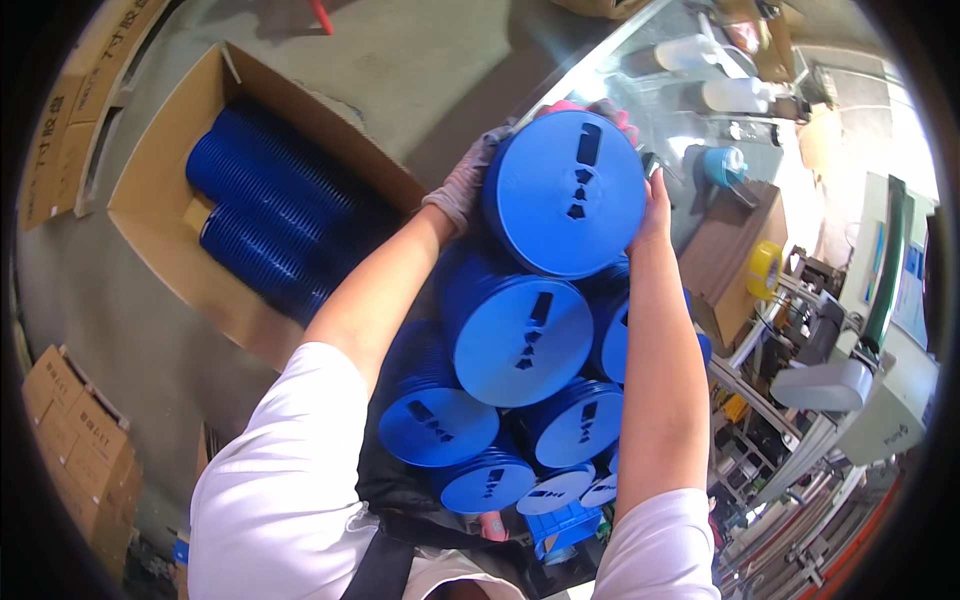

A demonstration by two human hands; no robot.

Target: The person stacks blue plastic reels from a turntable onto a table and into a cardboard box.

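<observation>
Both of my hands are on a stack of round blue plastic discs, whose front disc has dark cut-outs. My left hand, in a pale glove, presses against its left side with the fingers closed round it. My right hand grips the right side; its fingers are partly hidden behind the stack. Directly below is another blue disc stack, atop a pile of more such stacks, including a lower left one and a lower right one. Something pink peeks out behind the held stack.
An open cardboard carton on the left holds rows of blue discs. More cartons stand at the far left. On the right are a glass-topped table with white bottles, a yellow tape roll and a machine.
</observation>
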